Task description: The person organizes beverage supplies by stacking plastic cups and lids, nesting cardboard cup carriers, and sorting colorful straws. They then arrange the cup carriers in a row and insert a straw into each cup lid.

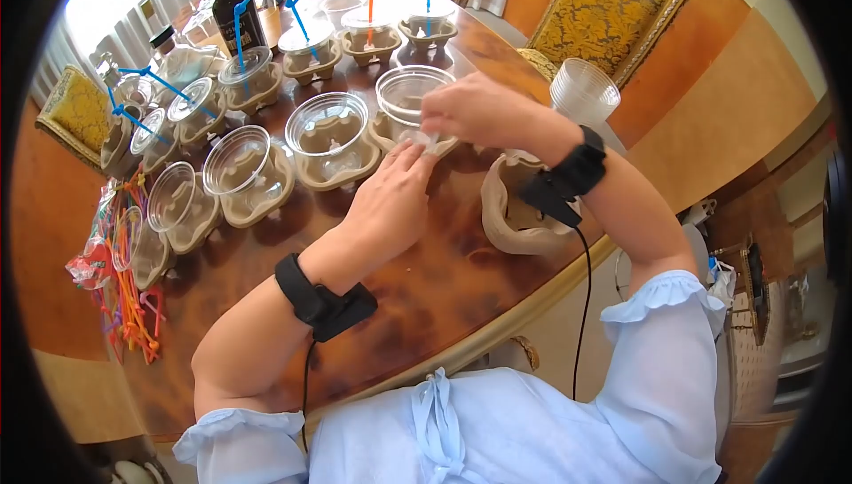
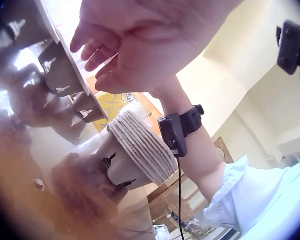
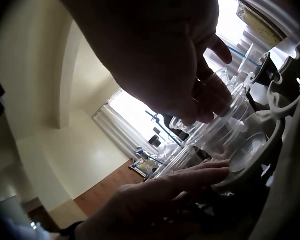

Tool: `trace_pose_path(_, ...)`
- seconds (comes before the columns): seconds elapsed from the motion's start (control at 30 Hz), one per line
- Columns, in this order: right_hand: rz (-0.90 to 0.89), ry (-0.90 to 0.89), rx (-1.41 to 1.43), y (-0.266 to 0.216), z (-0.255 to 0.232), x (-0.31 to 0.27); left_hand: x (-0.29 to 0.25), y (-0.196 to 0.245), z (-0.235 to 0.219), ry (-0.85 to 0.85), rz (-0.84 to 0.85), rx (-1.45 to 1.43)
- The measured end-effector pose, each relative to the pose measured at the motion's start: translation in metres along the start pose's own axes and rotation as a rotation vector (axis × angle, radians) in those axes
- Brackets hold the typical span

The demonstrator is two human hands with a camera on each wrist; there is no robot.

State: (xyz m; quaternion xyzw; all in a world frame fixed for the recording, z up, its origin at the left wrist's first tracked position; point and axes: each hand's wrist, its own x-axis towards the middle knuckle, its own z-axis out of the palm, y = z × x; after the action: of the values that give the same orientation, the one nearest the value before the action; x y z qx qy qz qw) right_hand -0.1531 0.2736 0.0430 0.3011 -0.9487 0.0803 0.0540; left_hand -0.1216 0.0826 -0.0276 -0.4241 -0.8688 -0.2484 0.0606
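A clear plastic cup (image 1: 410, 85) sits in a moulded paper cup carrier (image 1: 380, 133) at the right end of the front row. My right hand (image 1: 484, 111) reaches over its right side, fingers curled at the clear plastic; the right wrist view shows those fingers (image 3: 210, 102) by the cup's rim. My left hand (image 1: 390, 196) lies at the near side of the same cup, fingers extended, their tips beside the clear plastic. Another clear cup (image 1: 327, 125) stands in the carrier just to the left. The right hand partly hides the cup.
A stack of paper carriers (image 1: 524, 231) stands by the table's near edge, with stacked clear cups (image 1: 586, 85) behind it. Lidded cups with knotted straws (image 1: 238, 31) line the back. Colourful loose straws (image 1: 133, 253) lie at the left, and a dark bottle (image 1: 235, 7) stands behind.
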Motion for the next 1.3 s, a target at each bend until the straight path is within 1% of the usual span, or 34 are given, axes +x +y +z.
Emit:
trace_pose_path(0.03,0.023,-0.069,0.031,-0.002,0.004,0.001,0.000,-0.002,0.004,0.002,0.001,0.046)
trace_pose_path(0.13,-0.044,-0.128,-0.230,-0.001,0.013,0.007,0.000,-0.002,0.011,-0.107,-0.059,0.067)
trace_pose_path(0.17,-0.069,-0.089,-0.241,0.000,0.011,0.008,0.001,-0.002,0.011,-0.115,-0.061,0.053)
trace_pose_path(0.23,0.001,0.042,-0.176,0.002,-0.002,0.008,0.001,0.001,0.010,-0.133,-0.077,0.022)
trace_pose_path(0.27,0.029,0.104,-0.140,-0.001,-0.012,0.008,0.001,0.002,0.010,-0.104,-0.057,0.005)
trace_pose_path(0.3,-0.089,0.284,-0.121,-0.002,-0.023,0.007,-0.001,0.003,0.009,-0.074,-0.043,-0.010)
trace_pose_path(0.4,-0.106,0.536,0.043,-0.026,-0.052,0.011,-0.011,0.005,-0.003,0.000,0.006,-0.024)
trace_pose_path(0.43,-0.128,0.545,0.059,-0.035,-0.055,0.015,-0.017,0.004,-0.009,0.018,0.024,-0.019)
trace_pose_path(0.5,-0.161,0.567,0.096,-0.051,-0.053,0.020,-0.033,-0.001,-0.020,0.056,0.005,-0.030)
trace_pose_path(0.6,-0.300,0.489,-0.033,-0.062,-0.032,0.038,-0.053,-0.006,-0.033,0.106,-0.040,0.020)
trace_pose_path(0.73,-0.180,0.229,0.021,-0.060,0.014,0.059,-0.068,-0.018,-0.026,0.157,-0.145,0.121)
trace_pose_path(0.77,-0.103,0.054,0.044,-0.061,0.020,0.064,-0.070,-0.021,-0.023,0.172,-0.168,0.156)
trace_pose_path(0.87,-0.294,0.141,-0.116,-0.062,0.041,0.063,-0.068,-0.026,-0.021,0.098,-0.201,0.185)
trace_pose_path(0.9,-0.281,0.111,-0.196,-0.060,0.043,0.066,-0.067,-0.027,-0.021,0.087,-0.205,0.164)
trace_pose_path(1.0,-0.315,0.235,-0.181,-0.064,0.017,0.071,-0.066,-0.028,-0.021,0.078,-0.209,0.113)
trace_pose_path(1.03,-0.258,0.227,-0.127,-0.071,0.002,0.072,-0.068,-0.027,-0.021,0.089,-0.208,0.107)
trace_pose_path(1.07,-0.188,0.296,-0.141,-0.094,-0.020,0.067,-0.070,-0.027,-0.021,0.099,-0.209,0.103)
trace_pose_path(1.13,-0.207,0.499,0.020,-0.105,-0.027,0.074,-0.077,-0.026,-0.027,0.150,-0.198,0.097)
trace_pose_path(1.2,-0.356,0.593,0.009,-0.118,-0.021,0.088,-0.085,-0.025,-0.034,0.203,-0.163,0.084)
trace_pose_path(1.23,-0.425,0.642,0.004,-0.125,-0.016,0.094,-0.091,-0.025,-0.044,0.225,-0.173,0.071)
trace_pose_path(1.3,-0.420,0.540,-0.002,-0.135,0.001,0.106,-0.107,-0.028,-0.060,0.239,-0.212,0.102)
